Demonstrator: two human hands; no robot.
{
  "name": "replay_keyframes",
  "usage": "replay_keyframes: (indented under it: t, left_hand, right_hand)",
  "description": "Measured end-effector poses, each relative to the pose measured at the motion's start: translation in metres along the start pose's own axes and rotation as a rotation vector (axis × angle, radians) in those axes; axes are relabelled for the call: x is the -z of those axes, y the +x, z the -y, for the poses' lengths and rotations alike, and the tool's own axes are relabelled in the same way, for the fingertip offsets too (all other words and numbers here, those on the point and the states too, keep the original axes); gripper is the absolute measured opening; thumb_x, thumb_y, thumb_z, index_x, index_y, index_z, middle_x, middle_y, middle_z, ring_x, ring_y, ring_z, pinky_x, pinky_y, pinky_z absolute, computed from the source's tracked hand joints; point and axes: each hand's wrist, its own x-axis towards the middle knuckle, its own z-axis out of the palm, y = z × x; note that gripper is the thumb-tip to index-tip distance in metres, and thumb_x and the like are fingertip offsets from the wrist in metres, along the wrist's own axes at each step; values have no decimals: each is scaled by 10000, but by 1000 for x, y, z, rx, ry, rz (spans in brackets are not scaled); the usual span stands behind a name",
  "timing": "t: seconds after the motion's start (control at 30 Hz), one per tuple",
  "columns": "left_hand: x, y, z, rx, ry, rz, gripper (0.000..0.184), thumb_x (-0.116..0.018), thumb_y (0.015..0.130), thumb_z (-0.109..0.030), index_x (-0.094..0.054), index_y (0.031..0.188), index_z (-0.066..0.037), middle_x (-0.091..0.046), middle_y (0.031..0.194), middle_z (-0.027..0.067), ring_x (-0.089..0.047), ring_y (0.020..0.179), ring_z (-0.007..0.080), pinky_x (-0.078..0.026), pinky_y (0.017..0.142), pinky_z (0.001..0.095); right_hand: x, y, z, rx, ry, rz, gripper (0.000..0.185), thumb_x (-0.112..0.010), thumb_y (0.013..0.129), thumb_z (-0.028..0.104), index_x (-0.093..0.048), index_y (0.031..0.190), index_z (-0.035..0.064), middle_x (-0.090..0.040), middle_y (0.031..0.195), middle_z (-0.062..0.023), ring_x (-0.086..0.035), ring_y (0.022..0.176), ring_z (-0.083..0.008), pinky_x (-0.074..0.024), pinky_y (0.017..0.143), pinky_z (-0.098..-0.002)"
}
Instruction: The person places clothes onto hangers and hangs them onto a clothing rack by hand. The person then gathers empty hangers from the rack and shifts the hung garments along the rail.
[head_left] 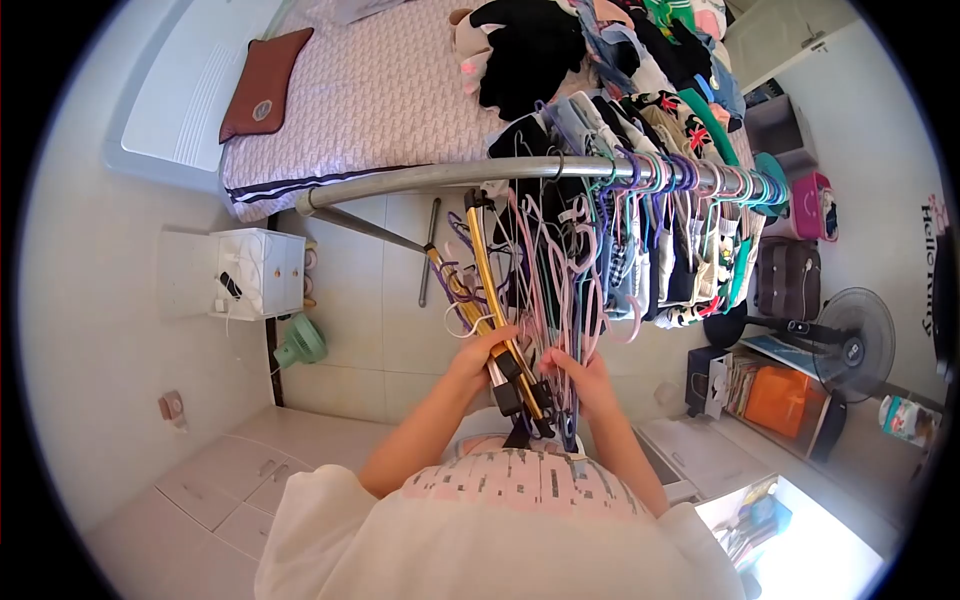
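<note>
My left hand (478, 362) is wrapped round a bundle of gold metal rods (485, 265) with black plastic ends, held in front of my body. Purple and white hangers (462, 290) hang among these rods. To its right, my right hand (585, 385) closes round a thick bunch of mostly pink and white clothes hangers (570, 300). Their lower ends reach down to my shirt, and where the fingers meet them is partly hidden. Just beyond both hands runs a grey metal clothes rail (430, 176). Clothes on coloured hangers (680, 240) crowd its right half.
Behind the rail is a bed (370, 90) with a brown cushion (266, 84) and piled clothes (530, 55). A white bedside cabinet (262, 270) and a green fan (300, 342) stand left. At right are a black fan (850, 345), a suitcase (788, 280) and an orange item (775, 400).
</note>
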Motion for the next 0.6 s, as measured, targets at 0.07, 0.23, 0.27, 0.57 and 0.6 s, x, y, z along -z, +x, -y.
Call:
replay_keyframes:
  t: [0.07, 0.23, 0.27, 0.57, 0.6]
  left_hand:
    - [-3, -8, -6, 22, 2, 49, 180, -702, 780, -88, -620, 922, -12, -637, 796, 64, -626, 690, 143, -517, 586, 271]
    - [-12, -13, -4, 2, 117, 54, 218, -711, 782, -125, -558, 930, -77, -551, 695, -4, -562, 562, 116, -486, 510, 261]
    - [-12, -16, -3, 3, 106, 49, 219, -712, 781, -125, -559, 930, -78, -548, 704, -8, -559, 572, 112, -484, 517, 260]
    - [13, -22, 2, -22, -16, 62, 142, -699, 791, -126, -575, 845, -82, -584, 702, 13, -589, 593, 130, -503, 546, 269]
    - [15, -22, 4, -46, -23, 39, 144, -698, 791, -128, -575, 848, -82, -581, 698, 16, -590, 596, 135, -509, 553, 277]
  right_hand:
    - [-3, -5, -4, -38, 25, 21, 239, -621, 877, 127, -527, 1073, 29, -623, 864, -67, -605, 741, -136, -490, 694, -258]
    - [-10, -1, -1, -20, -95, 34, 185, -582, 911, 178, -526, 1040, 57, -557, 768, -18, -468, 531, -58, -364, 465, -207]
    - [-7, -4, 1, -82, -2, 60, 170, -578, 915, 188, -516, 1012, 64, -519, 730, -2, -440, 503, -54, -338, 435, -205]
    - [15, -44, -10, -220, 87, 27, 176, -557, 935, 224, -490, 1001, 76, -384, 599, 41, -345, 422, -41, -273, 375, -206]
    - [18, -49, -12, -219, 107, 43, 185, -555, 936, 228, -494, 1017, 72, -379, 591, 42, -341, 416, -40, -267, 371, -208]
